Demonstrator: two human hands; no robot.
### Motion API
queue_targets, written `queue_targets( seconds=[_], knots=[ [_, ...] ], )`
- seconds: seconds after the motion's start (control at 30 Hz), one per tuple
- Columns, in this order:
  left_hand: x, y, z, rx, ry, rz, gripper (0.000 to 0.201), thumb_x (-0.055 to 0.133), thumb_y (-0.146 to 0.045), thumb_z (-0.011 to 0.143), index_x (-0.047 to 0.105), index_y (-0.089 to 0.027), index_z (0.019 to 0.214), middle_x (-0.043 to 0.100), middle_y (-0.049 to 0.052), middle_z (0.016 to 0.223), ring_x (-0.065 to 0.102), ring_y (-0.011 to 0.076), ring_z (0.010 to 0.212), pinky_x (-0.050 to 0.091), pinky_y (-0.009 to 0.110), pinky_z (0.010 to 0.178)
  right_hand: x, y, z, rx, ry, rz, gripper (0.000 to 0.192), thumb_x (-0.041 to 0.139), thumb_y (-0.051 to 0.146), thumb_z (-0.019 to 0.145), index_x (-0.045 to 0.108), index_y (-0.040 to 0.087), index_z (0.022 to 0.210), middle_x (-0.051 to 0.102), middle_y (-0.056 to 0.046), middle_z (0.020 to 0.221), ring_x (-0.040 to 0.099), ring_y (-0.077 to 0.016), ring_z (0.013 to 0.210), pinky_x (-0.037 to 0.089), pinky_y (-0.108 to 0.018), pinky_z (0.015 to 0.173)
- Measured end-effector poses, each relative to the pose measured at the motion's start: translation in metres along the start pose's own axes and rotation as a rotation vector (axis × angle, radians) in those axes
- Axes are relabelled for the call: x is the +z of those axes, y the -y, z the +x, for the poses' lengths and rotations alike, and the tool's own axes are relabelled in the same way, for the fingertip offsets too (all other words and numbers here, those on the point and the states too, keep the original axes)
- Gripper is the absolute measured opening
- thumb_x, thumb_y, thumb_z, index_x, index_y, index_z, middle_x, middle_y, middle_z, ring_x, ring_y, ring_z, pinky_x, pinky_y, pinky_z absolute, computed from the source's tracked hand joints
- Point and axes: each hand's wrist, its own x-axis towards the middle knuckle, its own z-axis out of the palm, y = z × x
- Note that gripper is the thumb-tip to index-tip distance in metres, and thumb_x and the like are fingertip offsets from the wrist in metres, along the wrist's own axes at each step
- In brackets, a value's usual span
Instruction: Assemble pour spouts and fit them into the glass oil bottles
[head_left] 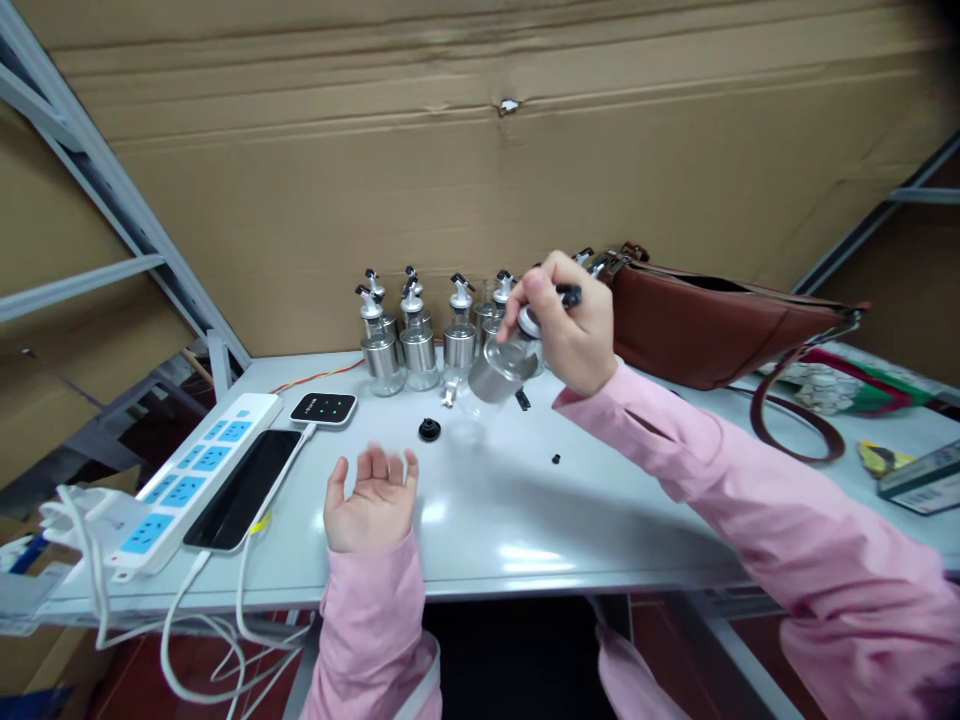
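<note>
My right hand (574, 325) grips a glass oil bottle (495, 375) by its pourer top. The bottle hangs tilted above the table, a metal band round its body and a black spout tip showing beside my fingers. Palm up, my left hand (371, 500) rests near the table's front with its fingers spread and nothing in it. Beyond it lies a round black cap (429, 430). A tiny black piece (556, 459) and another small black part (523, 400) are on the table near the bottle. Several similar bottles (418, 345) stand upright at the back.
On the left are a white power strip (161, 515), a phone (244, 490) with white cables, and a small black device (323, 409). A brown leather bag (720, 330) sits at the back right. A dark green box (926, 480) lies at the right edge. Cardboard (337, 180) walls the back.
</note>
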Motion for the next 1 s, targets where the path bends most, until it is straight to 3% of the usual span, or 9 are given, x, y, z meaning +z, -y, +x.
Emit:
queue_targets(
  seconds=[0.1, 0.17, 0.27, 0.5, 0.63, 0.7, 0.8, 0.9, 1.0],
  knots=[
    [0.000, 0.003, 0.002, 0.045, -0.086, 0.054, 0.044, 0.032, -0.043, 0.084, 0.060, -0.022, 0.110, 0.064, 0.008, 0.116, 0.057, 0.0257, 0.111, 0.041, 0.043, 0.093, 0.010, -0.009, 0.021, -0.076, -0.033, 0.002, 0.036, 0.041, 0.052, 0.087, 0.048, 0.022, 0.069, 0.053, 0.002, 0.063, 0.056, -0.0107, 0.056, 0.042, -0.027, 0.056],
    [-0.001, 0.004, 0.003, 0.063, -0.083, 0.077, 0.049, 0.037, -0.043, 0.081, 0.053, -0.022, 0.122, 0.053, 0.008, 0.131, 0.045, 0.0264, 0.123, 0.031, 0.044, 0.102, 0.017, -0.018, 0.030, -0.107, -0.032, -0.030, 0.038, 0.040, 0.055, 0.087, 0.049, 0.022, 0.071, 0.052, 0.002, 0.063, 0.056, -0.0110, 0.058, 0.043, -0.028, 0.059],
    [-0.001, 0.005, 0.002, 0.068, -0.083, 0.079, 0.053, 0.039, -0.041, 0.079, 0.048, -0.023, 0.127, 0.046, 0.008, 0.137, 0.039, 0.0268, 0.128, 0.024, 0.044, 0.107, 0.024, -0.032, 0.039, -0.116, -0.024, -0.115, 0.043, 0.036, 0.060, 0.086, 0.049, 0.022, 0.070, 0.051, 0.001, 0.063, 0.056, -0.0120, 0.061, 0.044, -0.029, 0.064],
    [-0.004, 0.004, 0.003, 0.059, -0.116, 0.092, 0.048, 0.037, -0.034, 0.080, 0.049, -0.026, 0.126, 0.047, 0.006, 0.137, 0.041, 0.0255, 0.127, 0.027, 0.045, 0.105, 0.037, -0.054, 0.056, -0.127, -0.035, -0.162, 0.045, 0.032, 0.064, 0.084, 0.041, 0.024, 0.065, 0.051, 0.001, 0.058, 0.052, -0.0143, 0.059, 0.043, -0.032, 0.069],
    [-0.009, 0.001, 0.007, 0.018, -0.167, 0.082, 0.038, 0.033, -0.026, 0.084, 0.059, -0.024, 0.111, 0.063, 0.006, 0.117, 0.058, 0.0221, 0.110, 0.044, 0.039, 0.090, 0.044, -0.068, 0.054, -0.146, 0.013, -0.192, 0.043, 0.032, 0.061, 0.086, 0.038, 0.024, 0.065, 0.050, 0.003, 0.055, 0.053, -0.0138, 0.055, 0.042, -0.031, 0.066],
    [-0.011, 0.000, 0.007, -0.018, -0.129, 0.033, 0.034, 0.031, -0.020, 0.086, 0.064, -0.019, 0.090, 0.071, 0.005, 0.081, 0.069, 0.0156, 0.075, 0.051, 0.026, 0.064, 0.047, -0.077, 0.050, -0.149, 0.044, -0.203, 0.042, 0.033, 0.059, 0.087, 0.038, 0.024, 0.065, 0.050, 0.004, 0.054, 0.054, -0.0139, 0.054, 0.042, -0.030, 0.066],
    [-0.009, 0.000, 0.003, -0.047, 0.073, -0.026, 0.042, 0.029, -0.016, 0.090, 0.054, -0.016, 0.055, 0.048, -0.005, 0.033, 0.044, 0.0059, 0.025, 0.027, 0.016, 0.028, 0.052, -0.092, 0.045, -0.123, 0.062, -0.202, 0.040, 0.034, 0.057, 0.088, 0.037, 0.024, 0.065, 0.050, 0.004, 0.053, 0.055, -0.0137, 0.053, 0.042, -0.029, 0.066],
    [-0.004, 0.000, -0.001, -0.047, 0.154, -0.006, 0.050, 0.029, -0.018, 0.092, 0.042, -0.017, 0.043, 0.035, -0.006, 0.025, 0.030, 0.0051, 0.018, 0.018, 0.018, 0.024, 0.057, -0.104, 0.044, -0.057, 0.071, -0.205, 0.039, 0.035, 0.055, 0.088, 0.036, 0.024, 0.065, 0.049, 0.006, 0.051, 0.056, -0.0132, 0.051, 0.042, -0.028, 0.066],
    [0.001, 0.001, -0.001, -0.022, -0.003, 0.010, 0.045, 0.029, -0.023, 0.090, 0.054, -0.017, 0.052, 0.049, -0.002, 0.036, 0.046, 0.0079, 0.030, 0.035, 0.018, 0.035, 0.061, -0.114, 0.047, 0.003, 0.059, -0.237, 0.036, 0.035, 0.052, 0.089, 0.036, 0.024, 0.066, 0.048, 0.006, 0.051, 0.056, -0.0132, 0.051, 0.043, -0.028, 0.066]
  ],
)
